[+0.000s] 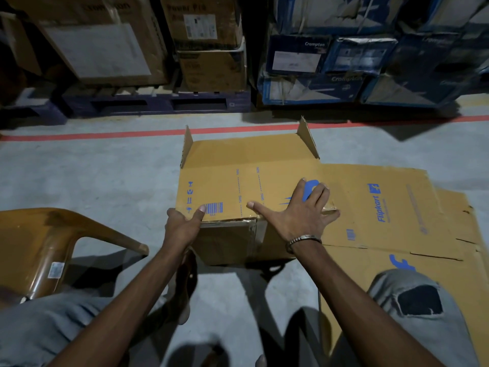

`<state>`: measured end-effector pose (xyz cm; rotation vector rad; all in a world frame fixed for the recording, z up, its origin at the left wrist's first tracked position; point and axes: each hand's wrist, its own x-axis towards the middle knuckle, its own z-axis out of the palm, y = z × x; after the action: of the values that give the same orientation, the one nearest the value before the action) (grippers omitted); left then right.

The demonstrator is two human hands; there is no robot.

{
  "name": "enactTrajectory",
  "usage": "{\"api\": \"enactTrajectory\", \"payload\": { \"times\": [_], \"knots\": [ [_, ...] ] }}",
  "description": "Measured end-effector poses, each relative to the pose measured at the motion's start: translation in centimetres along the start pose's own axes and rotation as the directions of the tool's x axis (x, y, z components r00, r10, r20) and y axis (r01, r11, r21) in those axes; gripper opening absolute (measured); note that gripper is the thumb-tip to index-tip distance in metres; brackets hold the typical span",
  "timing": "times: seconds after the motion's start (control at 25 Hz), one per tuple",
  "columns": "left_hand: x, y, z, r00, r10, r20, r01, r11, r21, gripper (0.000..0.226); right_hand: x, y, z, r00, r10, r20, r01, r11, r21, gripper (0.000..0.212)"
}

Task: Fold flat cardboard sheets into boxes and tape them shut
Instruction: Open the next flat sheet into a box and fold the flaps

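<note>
1. At the far left we saw a brown plastic chair standing on the grey floor, beside our left knee.
2. Beyond it, a dark pallet carried stacked brown cartons, with a red line painted on the floor in front of them.
3. Our left hand gripped the near left corner of the cardboard box: the thumb lay on the top panel just beside the printed blue barcode, and the fingers curled round the left side of that corner.
4. The box sat on the floor straight ahead of us, between our knees and the red line. Its broad printed panel faced up, and at its far end two short flaps stood upright, one at each corner, with the long flap between them lying out flat.
5. Our right hand pressed flat on the near right part of the top panel, fingers spread and straight, partly covering a blue logo. A metal bracelet circled that wrist.
6. To the right, flat cardboard sheets lay on the floor, touching the box's right side and running under our right knee; the upper sheet bore blue Flipkart print.
7. Behind them, at the upper right, blue Crompton cartons were stacked
</note>
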<state>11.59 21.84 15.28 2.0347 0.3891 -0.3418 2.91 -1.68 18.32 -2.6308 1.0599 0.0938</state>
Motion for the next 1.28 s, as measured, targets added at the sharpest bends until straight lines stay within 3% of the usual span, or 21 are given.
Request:
{"api": "enactTrajectory", "payload": {
  "times": [0.24, 0.44, 0.56, 0.68, 0.8, 0.88, 1.0, 1.12, 1.28],
  "knots": [
    [0.3, 0.1, -0.5, 1.0, 0.013, 0.023, -0.014, 0.999, 0.032, 0.068, 2.4, 1.5, -0.2, 0.989, 0.086, -0.117, -0.075, 0.993, 0.092, 0.131],
    [1.3, 0.7, -0.6, 0.998, 0.042, 0.041, -0.044, 0.998, 0.045, 0.071, 2.0, 1.3, -1.2, 0.985, -0.019, 0.172, 0.004, 0.996, 0.086, 0.159],
    [2.5, 0.5, -0.8, 0.998, 0.033, 0.062, -0.037, 0.998, 0.058, 0.08, 2.0, 1.6, -0.6, 0.987, -0.051, 0.155, 0.048, 0.999, 0.022, 0.167],
    [3.5, 1.0, -1.1, 0.993, -0.006, 0.117, 0.001, 0.999, 0.041, 0.088, 2.3, 1.6, 0.1, 0.999, -0.038, -0.001, 0.038, 0.999, 0.028, 0.147],
    [3.5, 2.7, -1.5, 0.987, -0.06, 0.152, 0.06, 0.998, 0.003, 0.056, 3.6, 2.6, -0.1, 0.989, 0.09, -0.119, -0.067, 0.98, 0.186, 0.12],
    [3.6, 3.1, -1.3, 0.98, -0.078, 0.182, 0.09, 0.994, -0.058, 0.046, 5.1, 3.8, -1.0, 0.982, 0.18, -0.063, -0.151, 0.936, 0.317, 0.121],
    [3.3, 3.5, -0.7, 0.985, -0.054, 0.165, 0.076, 0.989, -0.127, 0.061, 7.0, 5.2, -1.5, 0.975, 0.202, 0.09, -0.221, 0.866, 0.448, 0.111],
    [2.6, 3.4, -0.6, 0.99, -0.05, 0.132, 0.074, 0.98, -0.184, 0.056, 7.0, 5.6, -1.2, 0.989, 0.127, 0.073, -0.146, 0.838, 0.526, 0.096],
    [1.0, 2.8, -1.1, 0.998, 0.048, 0.049, -0.035, 0.969, -0.243, 0.052, 5.9, 5.6, -1.5, 0.996, 0.046, -0.078, 0.014, 0.772, 0.636, 0.08]
  ]
}}
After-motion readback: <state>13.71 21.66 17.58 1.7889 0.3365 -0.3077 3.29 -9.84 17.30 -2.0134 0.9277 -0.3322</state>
